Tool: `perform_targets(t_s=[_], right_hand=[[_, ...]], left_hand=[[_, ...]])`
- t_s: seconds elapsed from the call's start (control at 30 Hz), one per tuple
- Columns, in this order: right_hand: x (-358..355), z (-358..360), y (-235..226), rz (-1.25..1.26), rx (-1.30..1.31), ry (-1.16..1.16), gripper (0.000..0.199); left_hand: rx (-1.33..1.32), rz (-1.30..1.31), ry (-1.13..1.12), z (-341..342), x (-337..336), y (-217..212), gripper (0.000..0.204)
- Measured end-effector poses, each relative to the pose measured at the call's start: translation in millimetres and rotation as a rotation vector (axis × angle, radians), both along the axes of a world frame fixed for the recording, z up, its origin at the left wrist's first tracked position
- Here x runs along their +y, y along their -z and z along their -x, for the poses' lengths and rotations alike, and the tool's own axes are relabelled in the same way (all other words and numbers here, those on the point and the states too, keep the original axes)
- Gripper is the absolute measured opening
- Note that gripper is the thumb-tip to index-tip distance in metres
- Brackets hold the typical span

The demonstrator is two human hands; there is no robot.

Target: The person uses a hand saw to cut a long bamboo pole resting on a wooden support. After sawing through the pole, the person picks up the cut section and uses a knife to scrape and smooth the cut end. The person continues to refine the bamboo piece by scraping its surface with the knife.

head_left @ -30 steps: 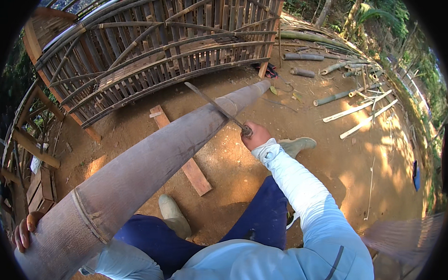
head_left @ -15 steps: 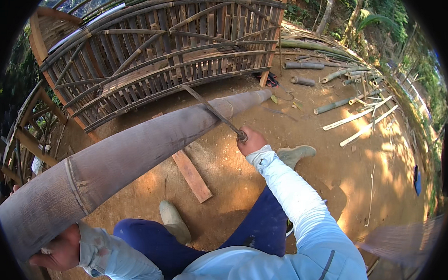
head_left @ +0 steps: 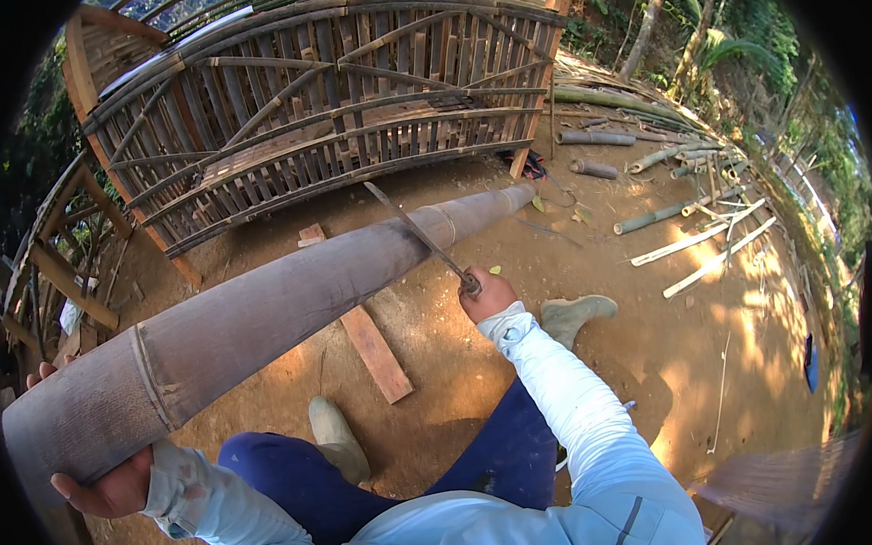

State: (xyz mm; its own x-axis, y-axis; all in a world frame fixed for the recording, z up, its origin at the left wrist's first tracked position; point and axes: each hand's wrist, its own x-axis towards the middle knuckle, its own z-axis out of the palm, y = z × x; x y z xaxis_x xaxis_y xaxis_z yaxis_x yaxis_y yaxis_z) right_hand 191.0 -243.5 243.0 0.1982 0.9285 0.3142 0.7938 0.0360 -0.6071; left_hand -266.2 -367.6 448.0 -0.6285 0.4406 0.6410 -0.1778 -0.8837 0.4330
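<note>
A thick, grey-brown bamboo pole point(head_left: 262, 300) slants from the lower left up toward the middle, with its narrower end far off near the ground. My left hand point(head_left: 112, 487) grips its near end from below, the thumb on the near side and fingertips showing past the far side. In my right hand point(head_left: 488, 298), closed round the handle, is a machete point(head_left: 413, 228). Its long narrow blade lies across the pole just short of a ring-shaped node, pointing up and left. Whether the edge bites into the bamboo cannot be made out.
Beneath the pole a wooden plank point(head_left: 376, 352) lies on the dirt, near my boots point(head_left: 339, 437). Ahead stands a large slatted bamboo structure point(head_left: 316, 124). Cut bamboo lengths point(head_left: 654, 213) and pale split strips point(head_left: 720, 258) are strewn at the right. A wooden frame point(head_left: 75, 284) stands left.
The whole view has shifted slightly. More of my left fingertips and thumb shows around the pole. The machete stays across nearly the same spot on the bamboo.
</note>
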Motion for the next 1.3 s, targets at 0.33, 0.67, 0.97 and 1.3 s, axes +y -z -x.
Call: perform_targets(t_s=[0.33,0.67,0.97,1.3], right_hand=[[-2.4,0.4,9.3,0.076,0.065,0.187,0.021],[3.4,-0.8,20.6,0.045,0.067,0.205,0.022],[1.5,3.5,24.2,-0.01,0.039,0.105,0.022],[-12.2,0.0,15.4,0.028,-0.011,0.017,0.02]], left_hand=[[0.093,-0.147,0.062,8.8,6.3,10.4,0.098],[0.013,-0.18,0.076,10.6,12.0,13.4,0.096],[0.059,-0.161,0.103,18.1,8.2,14.5,0.099],[0.082,-0.236,0.148,23.9,13.4,23.6,0.095]])
